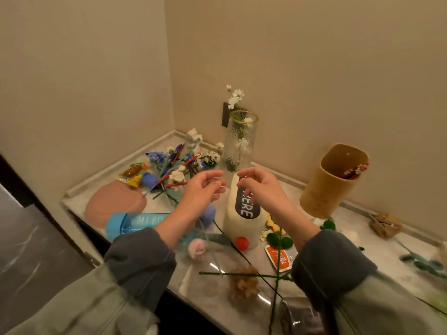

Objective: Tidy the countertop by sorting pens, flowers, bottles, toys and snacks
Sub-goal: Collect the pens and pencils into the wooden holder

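left hand [205, 188]: raised above the worktop [362, 240], fingers loosely curled, nothing seen in its grasp.
right hand [262, 188]: raised beside the left, fingertips nearly meeting it, fingers loosely curled, likewise holding nothing visible. both sleeves grey.

directly under the hands: white bottle [242, 221] lying on its side, dark label facing up, red cap [242, 243] pointing toward the person.
under the left forearm: blue transparent bottle [130, 223], lying flat near the front edge; a blue knitted ball [210, 213] just beside the wrist; a pink felt toy [197, 247] nearer the person.
under the right forearm: orange snack packet [280, 258], flat; green pompon flowers [280, 240] on long stems crossing it; a brown dried flower [243, 284] at the front.

behind the hands, in the corner: glass vase [240, 141], upright, yellow rim, holding a white blossom sprig [234, 99].
left of the vase: a loose heap of crocheted flowers and red pens [174, 170], tangled together; wrapped snacks [133, 174] at its left edge; a pink plate [113, 204] in front of these.
right, against the wall: bamboo pen holder [333, 180], upright, with several pens [353, 171] inside.
far right: small wooden toy [385, 224], details blurred.
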Demonstrator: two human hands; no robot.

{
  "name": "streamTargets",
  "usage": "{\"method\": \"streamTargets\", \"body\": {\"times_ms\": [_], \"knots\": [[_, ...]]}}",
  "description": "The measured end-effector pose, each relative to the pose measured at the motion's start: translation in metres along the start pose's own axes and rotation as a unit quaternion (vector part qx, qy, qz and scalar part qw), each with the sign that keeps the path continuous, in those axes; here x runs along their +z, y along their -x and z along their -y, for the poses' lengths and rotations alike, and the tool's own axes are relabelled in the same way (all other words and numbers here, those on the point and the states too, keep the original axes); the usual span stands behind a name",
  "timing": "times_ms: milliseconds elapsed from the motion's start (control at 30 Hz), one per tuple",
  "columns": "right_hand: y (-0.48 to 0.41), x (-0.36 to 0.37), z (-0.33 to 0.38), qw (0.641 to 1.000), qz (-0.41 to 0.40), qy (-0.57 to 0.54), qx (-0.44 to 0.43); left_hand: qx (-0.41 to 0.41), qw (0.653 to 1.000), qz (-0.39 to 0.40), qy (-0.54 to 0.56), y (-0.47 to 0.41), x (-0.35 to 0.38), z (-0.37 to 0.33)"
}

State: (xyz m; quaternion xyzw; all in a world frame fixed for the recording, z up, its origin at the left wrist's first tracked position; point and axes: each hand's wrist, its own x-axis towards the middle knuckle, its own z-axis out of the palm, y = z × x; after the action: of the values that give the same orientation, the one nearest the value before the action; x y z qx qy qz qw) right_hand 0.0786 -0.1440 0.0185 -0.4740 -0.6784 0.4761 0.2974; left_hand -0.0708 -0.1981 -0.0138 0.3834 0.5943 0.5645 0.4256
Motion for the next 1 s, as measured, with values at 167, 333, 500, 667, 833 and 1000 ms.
{"method": "streamTargets", "body": {"times_ms": [167,333,500,667,833,1000], "knots": [[-0.041,0.046,0.023,0.999,0.032,0.012,0.005,0.004,0.999,-0.035,-0.01,-0.037,-0.054,0.001],[-0.089,0.089,0.036,1.0,0.022,0.01,0.015,-0.007,0.999,-0.038,-0.037,-0.085,-0.102,0.003],[-0.131,0.127,0.033,0.998,0.02,0.033,0.044,-0.006,0.997,-0.032,-0.066,-0.131,-0.141,0.016],[-0.173,0.153,0.02,0.992,0.002,0.095,0.081,0.004,0.993,-0.022,-0.114,-0.183,-0.17,0.027],[-0.205,0.167,0.002,0.956,0.037,0.252,0.149,-0.009,0.982,0.013,-0.187,-0.226,-0.182,0.04],[-0.229,0.175,-0.006,0.944,0.002,0.287,0.162,-0.024,0.958,0.055,-0.281,-0.257,-0.18,0.052]]}}
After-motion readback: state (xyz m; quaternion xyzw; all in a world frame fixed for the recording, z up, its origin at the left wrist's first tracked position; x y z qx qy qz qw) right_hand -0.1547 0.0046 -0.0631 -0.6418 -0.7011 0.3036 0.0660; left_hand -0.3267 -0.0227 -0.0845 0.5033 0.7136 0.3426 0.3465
